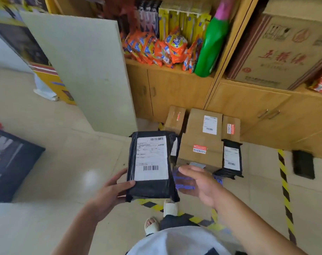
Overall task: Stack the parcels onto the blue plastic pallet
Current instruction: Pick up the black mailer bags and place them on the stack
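The black poly mailer (151,166), white shipping label facing up, is held in the air in front of the person, just left of the stacked parcels. The left hand (110,192) grips its near left corner, thumb lying on top by the label's edge and fingers curled underneath. The right hand (198,183) is held out beside the mailer's right edge with loose, spread fingers and grasps nothing; whether its fingertips touch the mailer cannot be told.

Behind that hand, patches of the blue plastic pallet (184,180) show, blurred and mostly covered. On it sits a large cardboard box (200,151) with a red sticker, and a labelled box (204,122) behind it, flanked by two smaller boxes. A second black mailer (230,159) leans against the large box's right side. Another dark packet (175,148) is half hidden behind the held mailer.

The stack stands close against the wooden cabinet (175,89). Yellow-and-black floor tape (285,181) borders the pallet area on the right and near sides. Open tiled floor lies to the left, up to a pale upright board (83,70). The person's slippered foot (170,207) stands at the near tape line. The shelf goods above are blurred.
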{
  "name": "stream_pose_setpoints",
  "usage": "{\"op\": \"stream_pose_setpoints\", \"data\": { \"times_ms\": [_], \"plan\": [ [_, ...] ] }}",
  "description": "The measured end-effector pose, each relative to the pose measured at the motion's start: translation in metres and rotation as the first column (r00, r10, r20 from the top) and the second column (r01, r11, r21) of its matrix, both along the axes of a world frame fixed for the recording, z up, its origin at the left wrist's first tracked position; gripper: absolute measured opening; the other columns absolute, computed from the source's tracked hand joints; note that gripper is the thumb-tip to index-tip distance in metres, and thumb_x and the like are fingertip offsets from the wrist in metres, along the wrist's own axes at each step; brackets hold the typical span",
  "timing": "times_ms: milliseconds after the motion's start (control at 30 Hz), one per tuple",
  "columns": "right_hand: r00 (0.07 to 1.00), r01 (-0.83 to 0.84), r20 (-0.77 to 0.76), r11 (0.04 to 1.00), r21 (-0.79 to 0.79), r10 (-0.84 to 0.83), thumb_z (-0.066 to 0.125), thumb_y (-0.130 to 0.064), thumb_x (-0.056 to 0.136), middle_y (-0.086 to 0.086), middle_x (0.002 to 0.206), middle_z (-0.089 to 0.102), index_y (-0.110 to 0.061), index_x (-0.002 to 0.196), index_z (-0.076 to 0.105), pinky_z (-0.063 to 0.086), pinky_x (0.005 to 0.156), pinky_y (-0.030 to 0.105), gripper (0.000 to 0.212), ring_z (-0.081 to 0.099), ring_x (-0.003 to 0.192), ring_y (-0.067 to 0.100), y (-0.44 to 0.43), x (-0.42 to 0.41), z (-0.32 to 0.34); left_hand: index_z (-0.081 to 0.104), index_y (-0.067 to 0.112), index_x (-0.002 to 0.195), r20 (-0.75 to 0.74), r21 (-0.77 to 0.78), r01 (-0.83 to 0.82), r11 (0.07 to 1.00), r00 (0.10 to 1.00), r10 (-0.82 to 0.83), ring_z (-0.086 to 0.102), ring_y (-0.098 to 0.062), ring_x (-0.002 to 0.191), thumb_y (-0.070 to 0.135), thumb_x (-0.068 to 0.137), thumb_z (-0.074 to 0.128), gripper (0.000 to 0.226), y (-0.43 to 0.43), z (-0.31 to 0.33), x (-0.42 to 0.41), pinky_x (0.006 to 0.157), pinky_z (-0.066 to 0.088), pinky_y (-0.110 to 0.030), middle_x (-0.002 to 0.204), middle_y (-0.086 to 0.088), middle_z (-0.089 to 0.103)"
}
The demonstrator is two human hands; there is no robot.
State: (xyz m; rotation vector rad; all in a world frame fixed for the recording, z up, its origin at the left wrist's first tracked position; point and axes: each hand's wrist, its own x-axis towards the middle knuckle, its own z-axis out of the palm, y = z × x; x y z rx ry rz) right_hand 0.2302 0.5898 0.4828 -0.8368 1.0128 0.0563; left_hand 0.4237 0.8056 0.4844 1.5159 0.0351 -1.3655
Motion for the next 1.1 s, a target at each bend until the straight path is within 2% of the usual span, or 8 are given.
{"op": "stream_pose_setpoints", "data": {
  "times_ms": [233,433,600,700,800,900,967,1100],
  "plan": [
    [0.957,0.273,-0.108,0.962,0.014,-0.270,0.062,-0.016,0.096,0.010,0.093,0.069,-0.012,0.100,0.066,0.052,0.074,0.036,0.006,0.065,0.083,0.024,-0.043,0.022,-0.043,0.053,0.025,0.134,0.079,0.154,-0.013,0.988,0.997,0.001,0.072,-0.035,0.094,0.012,0.084,0.073,0.055,-0.053,-0.029,0.053,0.085,0.057,-0.049,0.106,-0.012,0.075],
    [0.926,0.252,-0.290,0.968,-0.002,-0.241,0.066,-0.020,0.094,0.011,0.100,0.070,-0.013,0.103,0.067,0.055,0.080,0.039,0.011,0.068,0.089,0.025,-0.065,0.037,-0.082,0.052,0.027,0.128,0.072,0.273,-0.006,0.962,0.997,-0.014,0.071,-0.034,0.096,0.009,0.086,0.072,0.049,-0.100,-0.072,0.092,0.079,0.058,-0.045,0.106,-0.012,0.072],
    [0.852,0.253,-0.454,0.964,-0.082,-0.263,0.063,-0.018,0.095,0.011,0.105,0.066,-0.010,0.108,0.065,0.050,0.084,0.040,0.016,0.067,0.095,0.027,-0.091,0.052,-0.124,0.048,0.028,0.130,-0.014,0.390,0.145,0.909,0.988,-0.151,0.070,-0.032,0.095,0.002,0.087,0.069,0.055,-0.151,-0.142,0.131,0.059,0.057,-0.034,0.110,-0.011,0.069],
    [0.796,0.133,-0.567,0.975,-0.177,-0.211,0.062,-0.016,0.093,0.021,0.098,0.057,0.006,0.104,0.065,0.044,0.073,0.037,0.024,0.063,0.089,0.030,-0.117,0.071,-0.167,0.046,0.031,0.130,-0.056,0.441,0.241,0.865,0.969,-0.241,0.066,-0.034,0.100,0.000,0.088,0.068,0.057,-0.184,-0.207,0.154,0.066,0.056,-0.038,0.120,-0.013,0.063],
    [0.730,0.078,-0.648,0.968,-0.239,-0.218,0.065,-0.018,0.088,0.010,0.093,0.055,-0.012,0.098,0.062,0.038,0.072,0.031,0.013,0.054,0.084,0.024,-0.141,0.098,-0.218,0.046,0.035,0.131,-0.096,0.488,0.327,0.809,0.942,-0.322,0.065,-0.035,0.105,0.002,0.088,0.069,0.058,-0.215,-0.271,0.175,0.078,0.056,-0.044,0.124,-0.013,0.061],
    [0.677,0.050,-0.697,0.960,-0.276,-0.236,0.066,-0.024,0.084,0.010,0.105,0.065,-0.022,0.120,0.058,0.047,0.073,0.033,0.038,0.064,0.092,0.029,-0.171,0.123,-0.271,0.043,0.034,0.137,-0.151,0.487,0.435,0.757,0.896,-0.417,0.064,-0.034,0.107,0.002,0.087,0.069,0.064,-0.246,-0.335,0.190,0.091,0.054,-0.050,0.121,-0.012,0.064],
    [0.637,0.030,-0.720,0.941,-0.336,-0.277,0.069,-0.027,0.080,0.012,0.125,0.063,-0.019,0.142,0.049,0.053,0.086,0.038,0.065,0.064,0.109,0.033,-0.193,0.133,-0.308,0.043,0.036,0.135,-0.166,0.467,0.501,0.729,0.859,-0.484,0.065,-0.033,0.106,0.003,0.087,0.069,0.065,-0.265,-0.376,0.196,0.082,0.057,-0.046,0.124,-0.011,0.063],
    [0.561,-0.220,-0.817,0.928,-0.302,-0.133,0.075,-0.054,0.077,0.006,0.166,0.008,-0.037,0.158,0.007,0.022,0.118,0.059,0.106,0.012,0.151,0.035,-0.215,0.140,-0.375,0.039,0.037,0.138,-0.174,0.452,0.536,0.713,0.837,-0.519,0.065,-0.027,0.105,0.002,0.089,0.065,0.066,-0.292,-0.439,0.188,0.065,0.053,-0.033,0.124,-0.007,0.062]
  ]
}}
